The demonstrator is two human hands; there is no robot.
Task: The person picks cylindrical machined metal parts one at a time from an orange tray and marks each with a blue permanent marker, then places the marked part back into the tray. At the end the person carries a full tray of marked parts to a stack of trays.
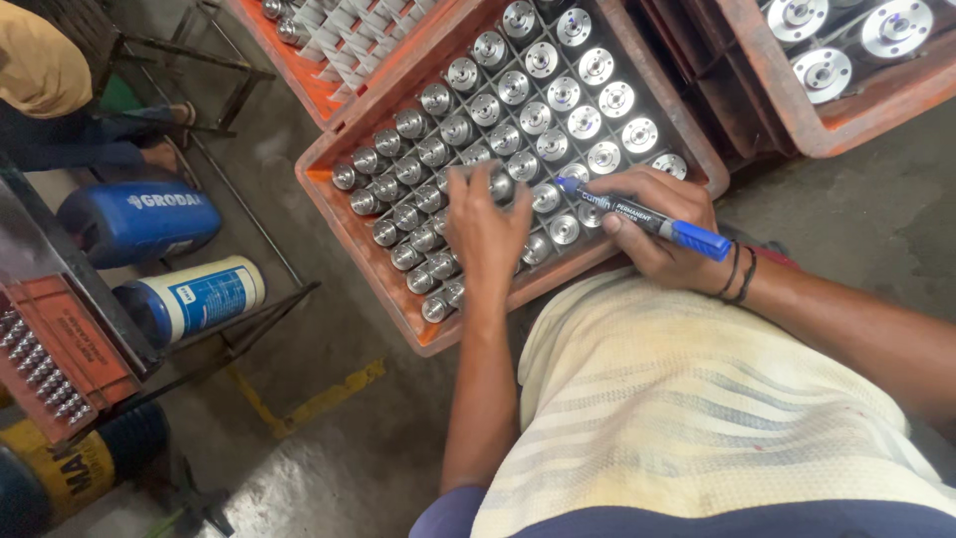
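Around our hands we see more orange crates: one beyond the left hand with pale dividers (329, 40), another past the right hand holding larger flanged metal discs (856, 40). Well off to the left of our left hand two blue cans (164, 259) lie on their sides beside a dark metal frame, with a small tray of pins (45, 364) near them (another person's foot shows at the far edge). The floor is grey concrete (856, 229) with a worn yellow line.

Under both hands sits an orange crate (398, 299) gridded with shiny metal cylinders (538, 100). Our left hand (485, 224) reaches onto the near rows, its fingertips touching a cylinder top; whether it grasps one we cannot tell. Our right hand (657, 234), just beside it, is closed around a blue marker (642, 214), whose tip points toward the left fingers.
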